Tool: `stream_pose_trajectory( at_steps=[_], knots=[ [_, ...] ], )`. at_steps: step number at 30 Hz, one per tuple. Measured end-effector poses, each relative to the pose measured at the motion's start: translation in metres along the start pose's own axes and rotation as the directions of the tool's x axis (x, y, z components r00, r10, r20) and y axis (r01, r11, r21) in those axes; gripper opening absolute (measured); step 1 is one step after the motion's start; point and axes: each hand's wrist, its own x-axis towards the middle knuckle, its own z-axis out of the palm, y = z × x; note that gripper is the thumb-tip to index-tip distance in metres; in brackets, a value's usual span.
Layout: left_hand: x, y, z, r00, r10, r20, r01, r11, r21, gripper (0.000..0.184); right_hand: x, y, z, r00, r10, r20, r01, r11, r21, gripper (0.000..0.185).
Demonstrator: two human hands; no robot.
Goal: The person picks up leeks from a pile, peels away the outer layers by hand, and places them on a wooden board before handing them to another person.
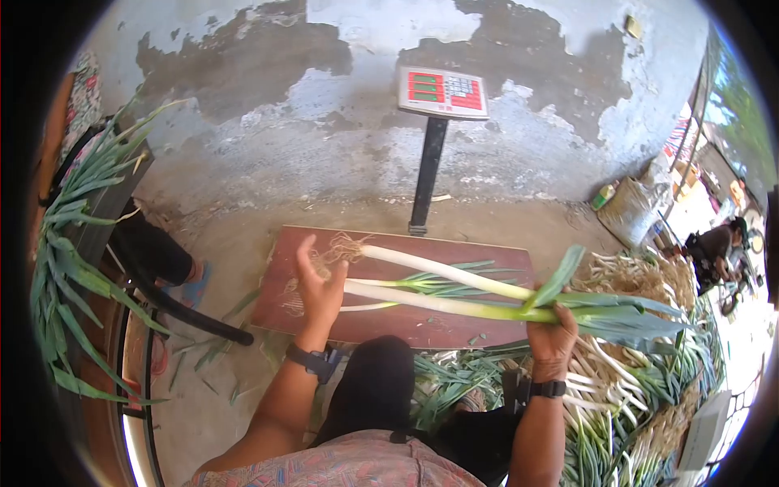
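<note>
My right hand [553, 337] is closed around two leeks [442, 268] near where the white stalks turn to green leaves. They stretch left above a reddish-brown board [389, 329], roots toward my left hand [323, 284]. That hand is raised by the root ends, thumb and fingers apart, and partly covers the roots; whether it touches them I cannot tell. Beneath the held leeks, a few thinner green stalks [479, 280] lie on the board.
A scale display [443, 92] stands on a black post [428, 174] behind the board. A big leek pile [625, 373] lies at right, with cut leaves [454, 381] below the board. More green leaves [73, 276] hang at left beside a person's foot [191, 280]. Another person [718, 252] sits far right.
</note>
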Motion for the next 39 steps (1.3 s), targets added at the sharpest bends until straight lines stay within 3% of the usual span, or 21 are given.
stream_pose_trajectory(
  at_steps=[1,2,3,4,6,9,11,16,18,22,24,28,30,31,33,34,36,39],
  knots=[
    [-0.002,0.006,0.0,0.964,0.266,0.005,-0.261,0.942,0.212,0.039,0.003,0.004,-0.004,1.0,0.001,0.009,-0.001,1.0,0.006,0.036],
    [-0.003,0.021,0.004,0.858,0.511,0.061,-0.489,0.774,0.402,0.038,0.002,0.009,0.003,1.0,0.014,-0.018,-0.014,1.0,0.005,0.034],
    [-0.006,0.025,0.01,0.831,0.523,0.191,-0.555,0.75,0.36,0.036,0.001,0.015,0.008,1.0,0.012,-0.02,-0.012,1.0,-0.018,0.034],
    [-0.01,0.03,0.02,0.828,0.523,0.2,-0.559,0.753,0.347,0.036,0.001,0.021,0.011,1.0,0.013,-0.021,-0.014,0.999,-0.041,0.034],
    [-0.023,0.038,0.045,0.769,0.424,0.478,-0.541,0.83,0.134,0.025,0.0,0.031,0.02,1.0,0.019,-0.018,-0.02,0.998,-0.059,0.034],
    [-0.046,0.043,0.084,0.677,0.496,0.544,-0.604,0.797,0.025,0.022,-0.005,0.043,0.024,1.0,0.026,-0.003,-0.026,0.994,-0.104,0.035],
    [-0.062,0.043,0.103,0.631,0.425,0.649,-0.568,0.823,0.013,0.026,-0.012,0.046,0.029,0.999,0.037,0.017,-0.034,0.988,-0.153,0.033],
    [-0.084,0.04,0.128,0.655,0.418,0.63,-0.562,0.827,0.035,0.023,-0.011,0.048,0.005,0.999,0.038,0.005,-0.037,0.982,-0.187,0.035],
    [-0.086,0.037,0.13,0.701,0.323,0.636,-0.445,0.895,0.036,0.018,-0.011,0.047,0.003,0.999,0.033,-0.037,-0.039,0.987,-0.158,0.035],
    [-0.087,0.029,0.131,0.723,0.326,0.609,-0.447,0.893,0.053,0.016,-0.013,0.043,0.011,0.999,0.03,-0.034,-0.034,0.992,-0.124,0.032],
    [-0.088,0.021,0.133,0.778,0.226,0.586,-0.272,0.962,-0.01,0.013,-0.01,0.042,0.009,0.999,0.036,-0.023,-0.039,0.992,-0.12,0.032],
    [-0.088,0.01,0.134,0.811,0.176,0.557,-0.181,0.982,-0.047,0.011,-0.008,0.038,0.008,1.0,0.003,0.005,-0.003,0.996,-0.093,0.033],
    [-0.088,0.013,0.134,0.827,-0.031,0.562,0.11,0.988,-0.108,0.01,-0.008,0.036,0.01,1.0,-0.011,-0.008,0.01,0.997,-0.074,0.033],
    [-0.087,0.01,0.134,0.827,-0.033,0.561,0.111,0.988,-0.106,0.01,-0.008,0.033,0.01,1.0,-0.011,-0.025,0.01,0.998,-0.061,0.034],
    [-0.082,0.003,0.133,0.764,-0.252,0.595,0.496,0.819,-0.29,0.011,-0.009,0.027,0.01,0.999,-0.011,-0.041,0.009,0.999,-0.05,0.035],
    [-0.078,0.003,0.131,0.765,-0.252,0.593,0.495,0.819,-0.29,0.011,-0.01,0.023,0.009,0.998,-0.031,-0.05,0.029,0.999,-0.033,0.035],
    [-0.065,0.005,0.122,0.727,-0.394,0.563,0.654,0.648,-0.391,0.012,-0.01,0.016,0.004,0.997,-0.046,-0.059,0.045,0.999,-0.015,0.035],
    [-0.04,-0.003,0.104,0.732,-0.468,0.495,0.68,0.549,-0.486,0.014,-0.008,0.005,-0.015,0.986,-0.11,-0.124,0.124,0.986,0.112,0.036]
  ],
)
